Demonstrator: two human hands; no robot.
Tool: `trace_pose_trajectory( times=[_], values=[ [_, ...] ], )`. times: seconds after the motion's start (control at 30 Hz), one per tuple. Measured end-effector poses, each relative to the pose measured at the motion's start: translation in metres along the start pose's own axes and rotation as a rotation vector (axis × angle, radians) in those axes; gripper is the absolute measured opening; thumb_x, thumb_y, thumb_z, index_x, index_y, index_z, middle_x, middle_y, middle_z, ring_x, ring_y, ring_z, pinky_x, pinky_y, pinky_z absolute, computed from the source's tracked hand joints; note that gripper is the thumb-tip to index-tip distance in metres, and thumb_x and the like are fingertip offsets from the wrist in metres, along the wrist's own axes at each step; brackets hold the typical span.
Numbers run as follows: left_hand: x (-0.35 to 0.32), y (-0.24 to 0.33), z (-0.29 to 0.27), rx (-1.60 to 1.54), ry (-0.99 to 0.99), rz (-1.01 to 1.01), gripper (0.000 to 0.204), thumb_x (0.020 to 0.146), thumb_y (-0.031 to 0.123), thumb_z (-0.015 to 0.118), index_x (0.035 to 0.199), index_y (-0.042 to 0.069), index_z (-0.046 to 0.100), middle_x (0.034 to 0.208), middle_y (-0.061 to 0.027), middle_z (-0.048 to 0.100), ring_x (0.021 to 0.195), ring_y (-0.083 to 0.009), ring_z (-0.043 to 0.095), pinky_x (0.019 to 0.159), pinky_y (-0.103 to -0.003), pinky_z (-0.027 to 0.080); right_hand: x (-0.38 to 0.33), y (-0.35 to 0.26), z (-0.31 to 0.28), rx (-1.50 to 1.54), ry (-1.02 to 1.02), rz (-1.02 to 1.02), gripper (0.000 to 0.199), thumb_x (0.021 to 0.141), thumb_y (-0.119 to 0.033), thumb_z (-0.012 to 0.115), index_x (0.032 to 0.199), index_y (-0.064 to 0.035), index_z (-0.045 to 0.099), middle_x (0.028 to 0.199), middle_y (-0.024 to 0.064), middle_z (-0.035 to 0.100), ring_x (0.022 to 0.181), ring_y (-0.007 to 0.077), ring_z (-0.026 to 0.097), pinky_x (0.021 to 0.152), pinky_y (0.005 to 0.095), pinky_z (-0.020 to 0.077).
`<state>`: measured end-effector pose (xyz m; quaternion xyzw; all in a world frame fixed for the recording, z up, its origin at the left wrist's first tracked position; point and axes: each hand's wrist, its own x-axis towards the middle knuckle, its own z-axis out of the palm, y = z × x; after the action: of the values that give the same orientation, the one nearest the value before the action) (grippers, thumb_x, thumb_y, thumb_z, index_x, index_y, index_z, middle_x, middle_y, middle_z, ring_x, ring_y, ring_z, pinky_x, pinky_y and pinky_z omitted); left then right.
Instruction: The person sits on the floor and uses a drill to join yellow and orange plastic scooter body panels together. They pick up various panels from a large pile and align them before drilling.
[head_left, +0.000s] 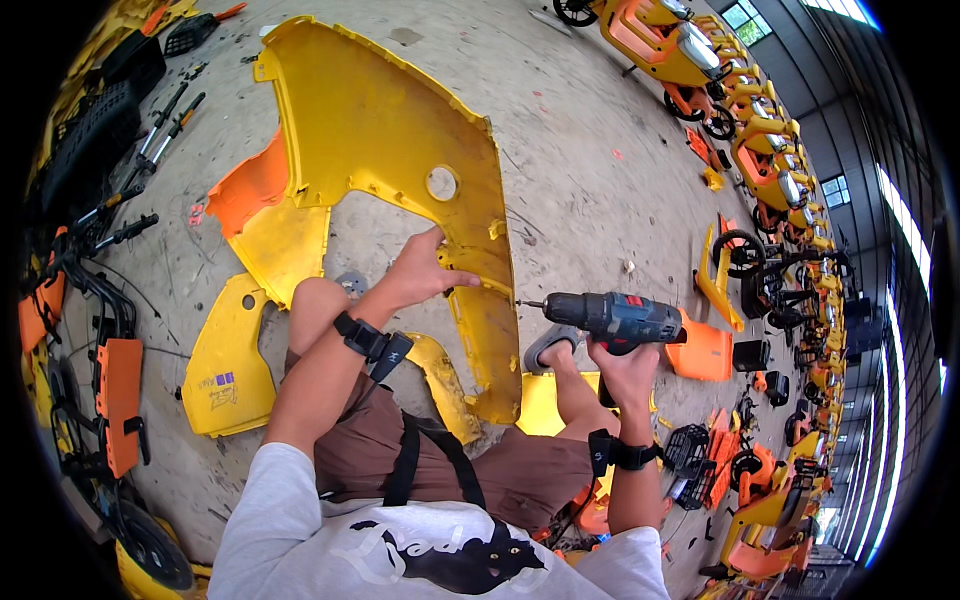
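Note:
A large curved yellow plastic panel stands tilted in front of me, its ribbed inner side showing and a round hole near its middle. My left hand grips its inner edge, thumb laid across the lower arm of the panel. In my right hand is a dark blue cordless drill, held by its handle and pointing left. The drill's thin bit ends right by the panel's right edge; whether it touches, I cannot tell.
Yellow panels and an orange piece lie on the concrete floor at left. Dismantled scooter frames stand further left. A row of yellow scooters lines the right, with loose orange parts and a black basket nearby.

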<state>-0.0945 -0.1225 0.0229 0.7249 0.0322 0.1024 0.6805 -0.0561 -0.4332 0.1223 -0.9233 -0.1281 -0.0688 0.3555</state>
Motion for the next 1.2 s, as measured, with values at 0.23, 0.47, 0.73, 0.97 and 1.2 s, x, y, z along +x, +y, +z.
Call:
trace_pose_trajectory(
  times=[0.23,0.47,0.73,0.97,1.2],
  values=[
    [-0.001,-0.001,0.002,-0.036,0.031,-0.013,0.067,0.065,0.015,0.086,0.120,-0.005,0.055,0.115,-0.0134,0.063,0.106,-0.0217,0.058,0.094,-0.033,0.044,0.009,-0.001,-0.005,-0.043,-0.041,-0.021,0.033,0.064,-0.024,0.076,0.085,-0.0001,0.068,0.076,0.0114,0.070,0.071,0.0218,0.069,0.068,0.0317,0.0518],
    [0.000,-0.006,0.002,-0.065,0.039,0.001,0.065,0.066,0.014,0.086,0.120,-0.005,0.055,0.116,-0.0129,0.063,0.107,-0.0207,0.058,0.095,-0.032,0.044,0.016,-0.003,-0.008,-0.049,-0.096,-0.024,0.036,0.066,-0.014,0.076,0.097,0.0013,0.063,0.082,0.0047,0.066,0.076,0.0097,0.060,0.074,0.0273,0.0493],
    [0.002,-0.005,0.001,-0.065,0.027,0.007,0.066,0.065,0.014,0.086,0.120,-0.005,0.055,0.115,-0.0133,0.062,0.108,-0.0203,0.058,0.096,-0.032,0.044,0.022,-0.012,-0.015,-0.104,-0.131,-0.071,0.037,0.065,-0.016,0.077,0.095,0.0007,0.064,0.083,0.0069,0.068,0.075,0.0129,0.062,0.073,0.0291,0.0501],
    [0.002,-0.009,0.001,-0.072,0.034,0.009,0.066,0.065,0.017,0.086,0.119,-0.005,0.055,0.116,-0.0145,0.064,0.109,-0.0212,0.059,0.096,-0.031,0.044,0.022,-0.013,-0.015,-0.113,-0.112,-0.082,0.035,0.065,-0.017,0.077,0.093,0.0007,0.065,0.081,0.0074,0.068,0.074,0.0146,0.064,0.073,0.0297,0.0505],
    [0.002,-0.007,0.001,-0.103,0.036,0.002,0.065,0.066,0.015,0.086,0.119,-0.005,0.055,0.115,-0.0141,0.064,0.108,-0.0205,0.059,0.094,-0.031,0.045,0.022,-0.012,-0.015,-0.135,-0.109,-0.078,0.034,0.066,-0.017,0.077,0.093,0.0004,0.065,0.082,0.0076,0.069,0.075,0.0148,0.064,0.073,0.0300,0.0507]
  ],
)
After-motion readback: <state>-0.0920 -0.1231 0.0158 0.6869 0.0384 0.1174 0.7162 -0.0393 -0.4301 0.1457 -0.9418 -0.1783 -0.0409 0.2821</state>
